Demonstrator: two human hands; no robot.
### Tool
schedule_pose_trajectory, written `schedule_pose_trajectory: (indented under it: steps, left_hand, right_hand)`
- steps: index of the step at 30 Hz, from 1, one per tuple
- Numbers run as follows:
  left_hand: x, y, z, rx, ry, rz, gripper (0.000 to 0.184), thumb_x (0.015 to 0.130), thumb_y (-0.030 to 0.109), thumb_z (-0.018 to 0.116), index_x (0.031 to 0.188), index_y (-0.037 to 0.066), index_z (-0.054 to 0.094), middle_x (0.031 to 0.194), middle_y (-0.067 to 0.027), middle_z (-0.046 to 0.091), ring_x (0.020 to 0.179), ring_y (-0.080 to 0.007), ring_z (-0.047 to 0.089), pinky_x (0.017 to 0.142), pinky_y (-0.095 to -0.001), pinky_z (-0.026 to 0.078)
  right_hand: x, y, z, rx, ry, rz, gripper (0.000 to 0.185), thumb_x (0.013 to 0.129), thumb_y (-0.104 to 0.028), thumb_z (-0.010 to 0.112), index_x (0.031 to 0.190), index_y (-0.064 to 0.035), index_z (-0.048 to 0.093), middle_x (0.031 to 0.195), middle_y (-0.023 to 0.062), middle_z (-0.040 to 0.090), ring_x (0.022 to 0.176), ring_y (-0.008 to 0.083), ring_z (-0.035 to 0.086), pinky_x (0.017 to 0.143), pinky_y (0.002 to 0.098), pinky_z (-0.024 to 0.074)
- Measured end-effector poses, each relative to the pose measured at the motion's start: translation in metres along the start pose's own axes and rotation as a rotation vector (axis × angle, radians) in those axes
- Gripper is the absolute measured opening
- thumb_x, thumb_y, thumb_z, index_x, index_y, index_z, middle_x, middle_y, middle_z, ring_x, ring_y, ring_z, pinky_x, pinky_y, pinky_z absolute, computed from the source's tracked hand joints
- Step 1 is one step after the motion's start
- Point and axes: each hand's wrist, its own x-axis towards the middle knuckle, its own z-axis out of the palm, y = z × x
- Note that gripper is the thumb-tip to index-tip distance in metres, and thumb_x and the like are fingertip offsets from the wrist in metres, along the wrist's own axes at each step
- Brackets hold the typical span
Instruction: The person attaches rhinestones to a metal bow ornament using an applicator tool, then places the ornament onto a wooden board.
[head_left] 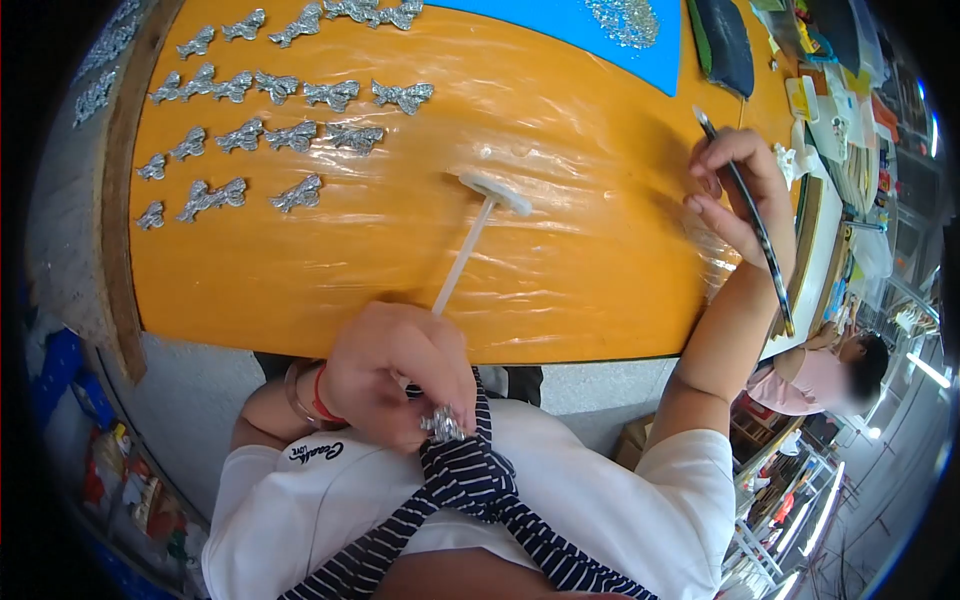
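My left hand [405, 375] is closed in front of my chest, its fingers pinching a small silver ornament [442, 424]. A white stick with a flat round head [470, 245] runs from the knuckles of this hand out over the table; whether the fingers grip it cannot be made out. On the right, my right hand [745, 185] is raised over the table's edge. Its thumb and fingers hold a slim dark pen-like tool [757, 210], pale tip pointing away from me. Rows of similar silver ornaments [297, 136] lie at the table's far left.
The orange table [580, 270] has a shiny clear film over it. Tiny glittering pieces [622, 22] are heaped on a blue mat [560, 32]. Beside it is a dark pouch-like item [722, 45]. Boxes and supplies crowd the right edge. Another person [815, 375] sits farther right.
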Motion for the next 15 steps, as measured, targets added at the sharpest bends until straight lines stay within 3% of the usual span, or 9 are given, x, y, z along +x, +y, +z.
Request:
schedule_pose_trajectory:
  steps: [2, 4, 7, 10, 15]
  left_hand:
    - [-0.003, 0.0, 0.004, 0.015, 0.002, 0.011, 0.019, 0.06, -0.007, 0.054, 0.076, 0.002, 0.049, 0.065, -0.0096, 0.055, 0.057, -0.0168, 0.056, 0.048, -0.0214, 0.043]
    - [-0.006, 0.0, 0.011, -0.015, 0.132, -0.003, 0.018, 0.061, -0.009, 0.049, 0.075, 0.001, 0.046, 0.064, -0.0119, 0.052, 0.056, -0.0161, 0.054, 0.048, -0.0222, 0.043]
    - [-0.009, -0.001, 0.013, 0.04, 0.13, 0.016, 0.017, 0.062, -0.011, 0.044, 0.075, 0.001, 0.044, 0.064, -0.0114, 0.049, 0.055, -0.015, 0.051, 0.049, -0.022, 0.042]
    - [-0.01, -0.002, 0.021, 0.068, 0.194, 0.012, 0.018, 0.062, -0.011, 0.04, 0.074, 0.001, 0.042, 0.062, -0.0099, 0.047, 0.054, -0.0145, 0.05, 0.049, -0.0215, 0.042]
    - [-0.013, -0.004, 0.021, 0.178, 0.177, 0.061, 0.014, 0.065, -0.01, 0.04, 0.073, 0.002, 0.041, 0.062, -0.0093, 0.047, 0.054, -0.0131, 0.048, 0.05, -0.0211, 0.041]
  right_hand:
    - [-0.016, -0.015, -0.007, -0.176, -0.05, -0.009, 0.023, 0.063, 0.006, 0.057, 0.08, -0.0035, 0.046, 0.077, 0.0035, 0.048, 0.067, 0.0076, 0.045, 0.057, 0.0168, 0.032]
    - [-0.033, -0.044, -0.004, -0.209, 0.043, 0.085, 0.021, 0.065, 0.008, 0.058, 0.078, -0.0022, 0.044, 0.074, 0.0039, 0.048, 0.067, 0.0097, 0.048, 0.057, 0.0178, 0.0367]
    - [-0.072, -0.063, -0.002, -0.146, 0.162, 0.099, 0.019, 0.065, 0.007, 0.059, 0.075, -0.0013, 0.045, 0.071, 0.0057, 0.049, 0.067, 0.0121, 0.052, 0.059, 0.0202, 0.0406]
    - [-0.131, -0.06, 0.0, -0.283, 0.26, 0.195, 0.017, 0.066, 0.005, 0.059, 0.073, 0.0001, 0.045, 0.068, 0.0068, 0.051, 0.07, 0.0147, 0.056, 0.062, 0.022, 0.0431]
    - [-0.238, -0.056, 0.018, -0.301, 0.534, 0.44, 0.023, 0.067, 0.004, 0.059, 0.068, -0.0026, 0.037, 0.063, 0.0021, 0.044, 0.055, 0.0063, 0.039, 0.052, 0.0164, 0.0323]
